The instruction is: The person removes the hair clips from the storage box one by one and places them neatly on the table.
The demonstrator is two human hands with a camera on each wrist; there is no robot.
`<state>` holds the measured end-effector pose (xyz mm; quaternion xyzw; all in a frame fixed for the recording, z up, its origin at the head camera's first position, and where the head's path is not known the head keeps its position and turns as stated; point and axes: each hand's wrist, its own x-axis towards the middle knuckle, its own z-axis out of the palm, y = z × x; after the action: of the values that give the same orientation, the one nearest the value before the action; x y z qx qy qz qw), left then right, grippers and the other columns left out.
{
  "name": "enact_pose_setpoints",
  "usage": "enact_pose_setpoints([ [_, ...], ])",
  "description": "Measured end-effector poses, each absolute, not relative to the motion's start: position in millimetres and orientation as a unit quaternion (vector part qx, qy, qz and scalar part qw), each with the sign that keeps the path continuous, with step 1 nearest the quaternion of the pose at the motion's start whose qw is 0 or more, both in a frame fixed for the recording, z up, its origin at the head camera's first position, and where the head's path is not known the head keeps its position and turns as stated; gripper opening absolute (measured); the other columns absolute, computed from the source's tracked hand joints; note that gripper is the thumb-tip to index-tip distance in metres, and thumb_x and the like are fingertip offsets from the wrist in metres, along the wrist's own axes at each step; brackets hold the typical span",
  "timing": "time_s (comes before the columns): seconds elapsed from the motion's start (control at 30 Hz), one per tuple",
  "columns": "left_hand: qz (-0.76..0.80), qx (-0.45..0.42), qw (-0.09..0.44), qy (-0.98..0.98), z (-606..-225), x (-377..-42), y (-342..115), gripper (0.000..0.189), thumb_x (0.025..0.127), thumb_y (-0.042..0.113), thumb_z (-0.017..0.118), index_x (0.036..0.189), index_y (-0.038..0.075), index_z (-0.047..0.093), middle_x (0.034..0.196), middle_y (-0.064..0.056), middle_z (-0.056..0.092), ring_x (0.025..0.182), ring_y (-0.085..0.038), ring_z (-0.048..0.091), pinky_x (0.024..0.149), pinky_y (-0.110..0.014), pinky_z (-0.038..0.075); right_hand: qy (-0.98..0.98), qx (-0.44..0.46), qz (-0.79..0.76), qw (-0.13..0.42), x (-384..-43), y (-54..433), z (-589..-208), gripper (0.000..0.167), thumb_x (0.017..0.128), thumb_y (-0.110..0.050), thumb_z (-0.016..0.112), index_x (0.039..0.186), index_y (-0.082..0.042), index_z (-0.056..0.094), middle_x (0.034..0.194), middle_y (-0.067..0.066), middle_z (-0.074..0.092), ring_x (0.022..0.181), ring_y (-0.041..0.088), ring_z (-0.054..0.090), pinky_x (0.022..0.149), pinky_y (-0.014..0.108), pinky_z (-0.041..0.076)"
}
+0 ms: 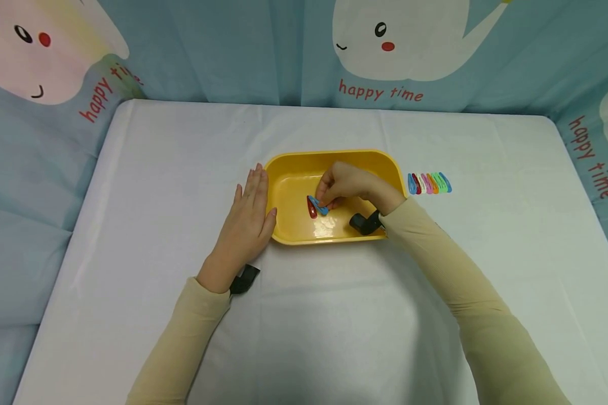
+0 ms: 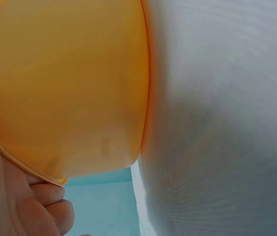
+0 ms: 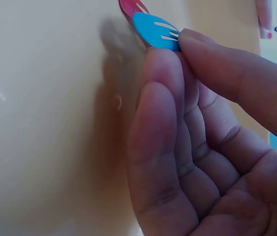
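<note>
A yellow tray [image 1: 329, 242] stands on the white-covered table. My right hand [image 1: 348, 183] reaches into it and pinches a blue snap hair clip [image 3: 154, 30] between thumb and fingertips. Just beside that clip is a red snap hair clip [image 1: 311, 208], low in the tray; the blue one partly overlaps it in the right wrist view. My left hand [image 1: 247, 216] rests against the tray's left edge with straight fingers, the thumb at the rim. Seen by the left wrist camera, the tray's outer wall [image 2: 69, 93] fills much of the picture, with the fingers at its rim.
Several colourful hair clips [image 1: 429, 183] lie in a row on the table, close to the tray's right side. A blue curtain [image 1: 243, 56] with cartoon prints hangs behind the table and round its sides. A black wrist camera [image 1: 365, 223] hangs over the tray's right part.
</note>
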<state>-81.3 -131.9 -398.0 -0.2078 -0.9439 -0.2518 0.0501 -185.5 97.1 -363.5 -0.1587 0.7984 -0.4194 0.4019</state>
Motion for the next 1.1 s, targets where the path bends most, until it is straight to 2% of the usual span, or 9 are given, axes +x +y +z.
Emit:
enact_pose_setpoints([
  [0.83, -0.258, -0.21, 0.051, -0.942, -398.5, -81.5, -133.1, 0.064, 0.098, 0.02, 0.036, 0.148, -0.007, 0.009, 0.156, -0.018, 0.004, 0.143, -0.028, 0.004, 0.112, -0.053, 0.009, 0.797, -0.167, -0.44, 0.379, -185.8, 99.3, -352.9, 0.009, 0.081, 0.005, 0.066, 0.087, 0.01, 0.068, 0.069, 0.007, 0.067, 0.061, 0.016, 0.062, 0.063, 0.027, 0.054],
  [1.1, -0.258, -0.21, 0.049, -0.942, -398.7, -80.5, -133.3, 0.063, 0.098, 0.022, 0.035, 0.148, -0.007, 0.009, 0.156, -0.018, 0.005, 0.143, -0.028, 0.004, 0.112, -0.053, 0.008, 0.801, -0.171, -0.444, 0.365, -182.7, 106.1, -345.5, 0.009, 0.083, 0.002, 0.066, 0.087, 0.01, 0.067, 0.072, 0.008, 0.068, 0.069, 0.023, 0.065, 0.07, 0.032, 0.055],
])
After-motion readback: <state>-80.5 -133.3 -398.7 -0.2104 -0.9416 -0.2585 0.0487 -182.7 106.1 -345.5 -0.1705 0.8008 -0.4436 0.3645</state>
